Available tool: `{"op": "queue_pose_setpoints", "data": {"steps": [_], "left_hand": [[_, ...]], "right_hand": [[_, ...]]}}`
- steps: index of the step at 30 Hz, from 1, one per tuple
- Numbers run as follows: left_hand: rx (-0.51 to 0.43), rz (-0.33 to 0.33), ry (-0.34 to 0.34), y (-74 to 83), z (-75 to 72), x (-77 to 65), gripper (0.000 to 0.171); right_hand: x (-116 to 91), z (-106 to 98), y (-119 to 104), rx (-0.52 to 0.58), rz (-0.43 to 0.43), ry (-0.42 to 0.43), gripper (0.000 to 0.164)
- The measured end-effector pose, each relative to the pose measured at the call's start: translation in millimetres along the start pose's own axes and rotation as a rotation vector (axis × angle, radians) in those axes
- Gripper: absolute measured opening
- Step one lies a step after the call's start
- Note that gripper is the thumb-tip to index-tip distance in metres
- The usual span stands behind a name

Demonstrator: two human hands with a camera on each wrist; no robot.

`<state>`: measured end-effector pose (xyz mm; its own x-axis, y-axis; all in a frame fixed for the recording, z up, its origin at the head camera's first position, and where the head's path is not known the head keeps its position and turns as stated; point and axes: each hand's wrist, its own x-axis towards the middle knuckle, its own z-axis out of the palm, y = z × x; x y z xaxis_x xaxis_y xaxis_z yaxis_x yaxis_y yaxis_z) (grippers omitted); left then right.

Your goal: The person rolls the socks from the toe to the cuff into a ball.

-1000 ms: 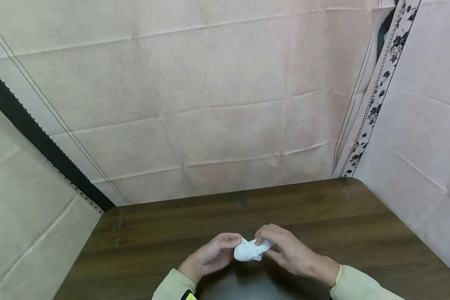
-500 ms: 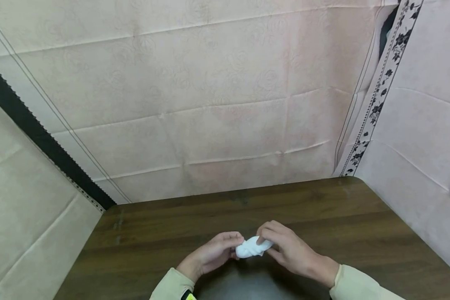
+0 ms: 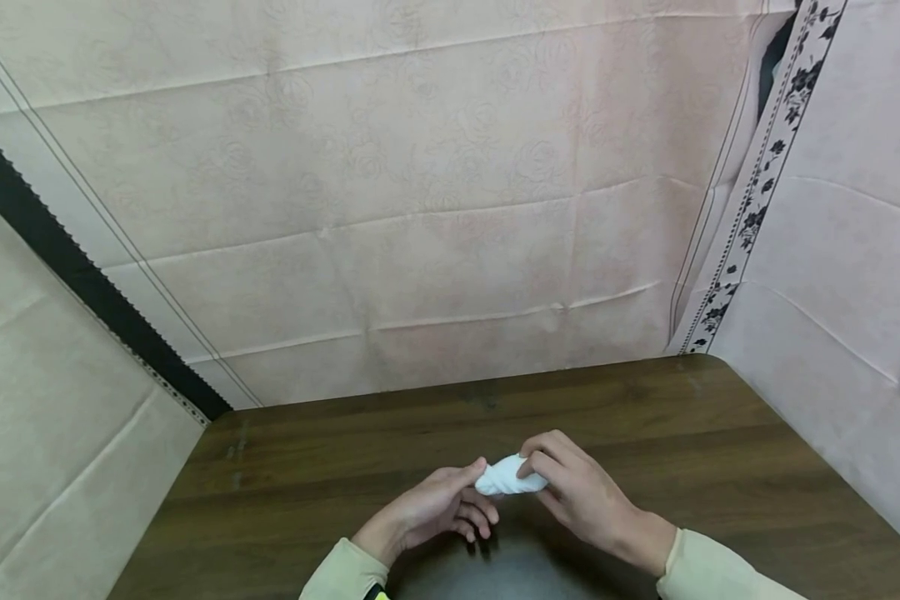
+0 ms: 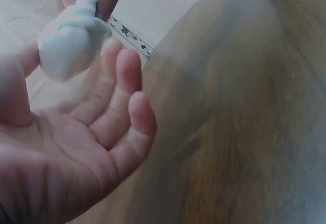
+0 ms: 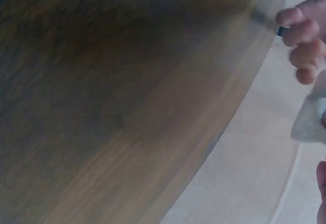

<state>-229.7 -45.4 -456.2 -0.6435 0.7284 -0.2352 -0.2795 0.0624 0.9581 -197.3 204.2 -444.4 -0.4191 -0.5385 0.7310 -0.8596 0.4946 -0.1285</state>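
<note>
A small white twisted piece [image 3: 506, 475], smooth and rounded at one end, is held above the table; its material and kind cannot be told. My right hand [image 3: 588, 500] pinches its narrower end between thumb and fingers. At the rounded end, my left hand [image 3: 431, 508] touches it with the thumb, while the other fingers hang apart below, loosely bent. Seen from the left wrist, the white piece [image 4: 71, 46] shows a bulging end and a thin neck running into the right hand's fingers. The right wrist view catches only part of the piece [image 5: 308, 122] at its edge.
Under both hands lies a dark brown wood-grain table [image 3: 330, 467]. Pale cloth sheets [image 3: 435, 208] hang behind it and at both sides. A black strip [image 3: 97, 292] edges the left sheet, and a floral border [image 3: 757, 192] runs down the right corner.
The white piece has risen slightly and looks more tightly twisted. My left fingers have loosened and spread below it, leaving the thumb at its end. My right hand keeps its hold and has moved up a little.
</note>
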Motion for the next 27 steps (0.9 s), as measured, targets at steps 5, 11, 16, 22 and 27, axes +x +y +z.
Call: {"op": "queue_pose_setpoints", "data": {"steps": [5,11,16,22,27], "left_hand": [[-0.06,0.092,0.001,0.1,1.9,2.7,0.043],[-0.132,0.123,0.027,1.3,3.9,4.1,0.037],[-0.152,0.131,0.082,2.8,1.7,4.0,0.031],[-0.017,0.176,0.109,2.5,-7.0,0.8,0.035],[0.109,0.214,0.054,3.1,-12.5,-2.4,0.034]], "right_hand": [[0.2,2.0,2.6,-0.048,-0.063,0.034,0.036],[-0.7,4.4,4.8,-0.075,-0.084,0.04,0.033],[-1.5,4.0,4.2,-0.102,-0.061,0.019,0.042],[-2.1,3.0,-2.2,0.032,0.102,-0.007,0.045],[3.4,-0.9,-6.7,0.318,0.4,-0.015,0.036]]}}
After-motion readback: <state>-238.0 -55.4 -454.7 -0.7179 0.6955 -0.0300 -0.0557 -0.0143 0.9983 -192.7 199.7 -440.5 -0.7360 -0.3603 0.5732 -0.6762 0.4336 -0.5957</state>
